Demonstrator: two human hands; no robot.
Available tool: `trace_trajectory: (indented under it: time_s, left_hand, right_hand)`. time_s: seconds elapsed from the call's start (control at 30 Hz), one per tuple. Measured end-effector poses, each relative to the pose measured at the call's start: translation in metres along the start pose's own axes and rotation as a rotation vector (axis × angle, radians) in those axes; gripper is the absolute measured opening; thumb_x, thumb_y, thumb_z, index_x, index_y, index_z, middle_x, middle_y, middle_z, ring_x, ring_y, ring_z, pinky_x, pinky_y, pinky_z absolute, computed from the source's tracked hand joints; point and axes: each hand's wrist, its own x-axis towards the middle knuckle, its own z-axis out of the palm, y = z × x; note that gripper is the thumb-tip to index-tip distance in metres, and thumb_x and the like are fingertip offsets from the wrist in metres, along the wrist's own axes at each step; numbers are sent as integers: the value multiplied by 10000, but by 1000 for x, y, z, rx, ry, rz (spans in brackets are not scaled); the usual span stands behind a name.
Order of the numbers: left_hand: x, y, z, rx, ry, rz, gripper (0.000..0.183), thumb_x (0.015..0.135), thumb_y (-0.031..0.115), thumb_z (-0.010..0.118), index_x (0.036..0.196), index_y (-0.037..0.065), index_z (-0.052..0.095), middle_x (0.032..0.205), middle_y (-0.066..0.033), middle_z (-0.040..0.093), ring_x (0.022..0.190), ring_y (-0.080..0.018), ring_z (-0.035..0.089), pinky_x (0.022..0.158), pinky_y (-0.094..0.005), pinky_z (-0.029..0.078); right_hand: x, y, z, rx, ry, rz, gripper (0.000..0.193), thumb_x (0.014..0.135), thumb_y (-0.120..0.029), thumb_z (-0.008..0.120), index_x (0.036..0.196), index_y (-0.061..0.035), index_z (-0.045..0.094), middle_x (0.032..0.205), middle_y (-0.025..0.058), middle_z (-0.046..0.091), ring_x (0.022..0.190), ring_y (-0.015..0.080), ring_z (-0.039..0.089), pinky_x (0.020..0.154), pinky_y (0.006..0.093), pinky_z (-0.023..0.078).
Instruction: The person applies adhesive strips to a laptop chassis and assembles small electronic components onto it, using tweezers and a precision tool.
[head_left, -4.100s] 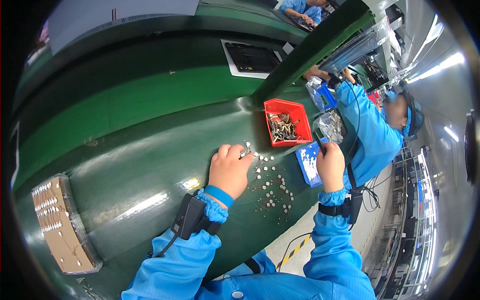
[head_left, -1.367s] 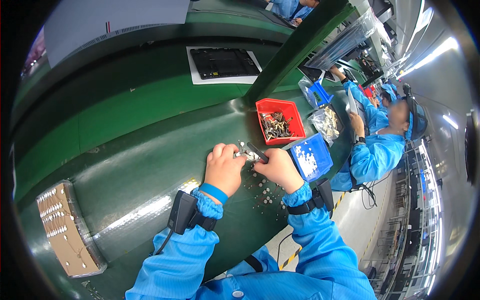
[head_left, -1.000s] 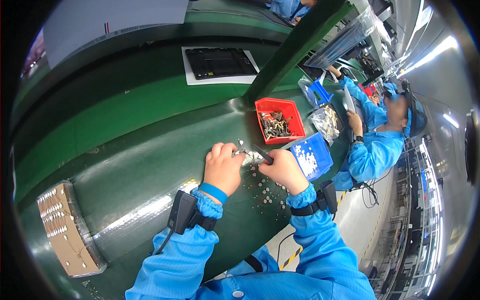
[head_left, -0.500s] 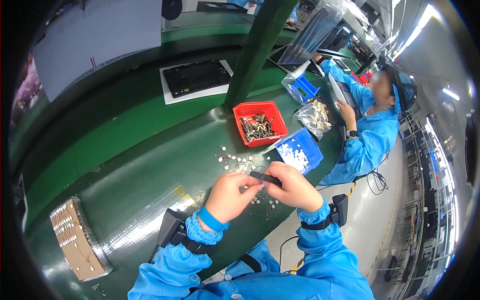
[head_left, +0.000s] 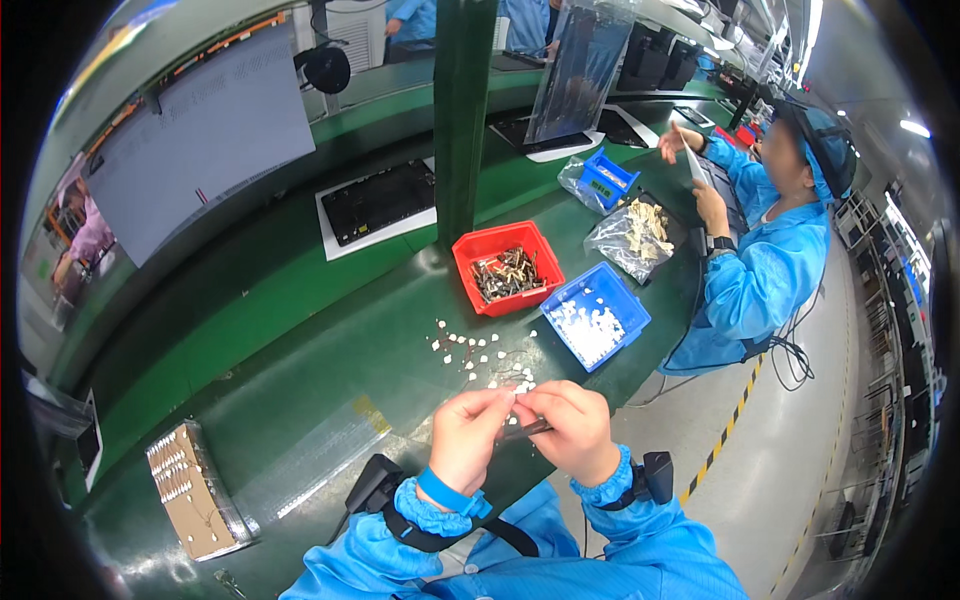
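My left hand (head_left: 467,432) is closed, thumb and finger pinched, with a small white piece (head_left: 521,388) at the tips where both hands meet. My right hand (head_left: 573,425) is closed round a slim black tool (head_left: 528,430), which lies across the palm side and points left; its tip is partly hidden by the fingers. Just beyond the hands, several small white pieces (head_left: 447,358) lie scattered on the green table (head_left: 330,400), some with thin dark wires. Farther right stands a blue bin (head_left: 632,322) holding many white pieces.
A red bin (head_left: 508,232) of dark and tan strips stands behind the blue one. Beyond are a clear bag of pale strips (head_left: 640,235) and a small blue box (head_left: 608,180). A brown board with white parts (head_left: 195,490) lies left. A green post (head_left: 460,130) rises behind. A co-worker (head_left: 765,250) sits right.
My view has shifted, and bins and post sit differently in it. The black tool has dropped lower in my right hand, and both hands' fingertips have come together. The co-worker's far hand has lifted.
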Motion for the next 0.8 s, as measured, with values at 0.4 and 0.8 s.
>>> trace_trajectory:
  time_s: [0.4, 0.8]
  left_hand:
    - [10, -13, 3, 180, -117, 5, 135, 838, 114, 598, 909, 14, 652, 830, -20, 644, 677, -51, 535, 582, -177, 416]
    - [22, -1, 15, 133, -40, -143, 155, 831, 113, 607, 949, 15, 625, 786, 2, 597, 653, -63, 515, 579, -198, 434]
  right_hand:
    - [-14, 16, -12, 246, -36, 368, 177, 636, 0, 698, 780, -13, 596, 721, 106, 602, 628, 232, 606, 545, 306, 489]
    - [-3, 107, -56, -676, 33, 512, 176, 696, -35, 594, 869, -5, 592, 820, 166, 592, 748, 333, 582, 658, 396, 466]
